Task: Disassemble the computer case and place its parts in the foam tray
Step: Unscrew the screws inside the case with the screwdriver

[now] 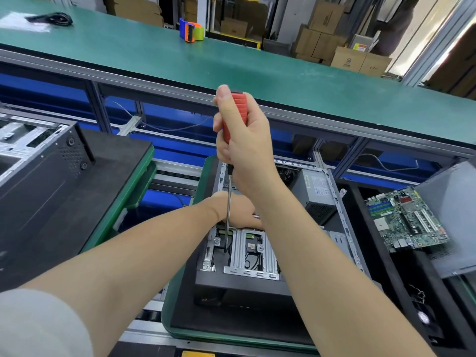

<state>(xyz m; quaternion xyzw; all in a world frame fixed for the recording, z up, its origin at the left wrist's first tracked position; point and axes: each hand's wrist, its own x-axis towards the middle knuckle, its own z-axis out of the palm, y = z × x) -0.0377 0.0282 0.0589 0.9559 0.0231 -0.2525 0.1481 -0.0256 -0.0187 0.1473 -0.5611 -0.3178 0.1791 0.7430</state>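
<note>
The computer case [239, 284] lies open on a green-edged pallet [206, 336], just left of the foam tray [386, 279] that holds a circuit board [407, 220]. The right hand [244, 148] has its fingers [223, 150] clenched round the red screwdriver [234, 117], whose tip points down into the drive cage [257, 253]. The left hand [237, 210] rests inside the case. Its fingers are hidden, so their state cannot be told.

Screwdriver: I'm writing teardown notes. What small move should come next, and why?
Probably turn the screwdriver to loosen a screw: the right hand grips its red handle, the shaft stands upright with its tip down in the metal drive cage of the computer case, and the left hand rests on the case beside it.
</note>
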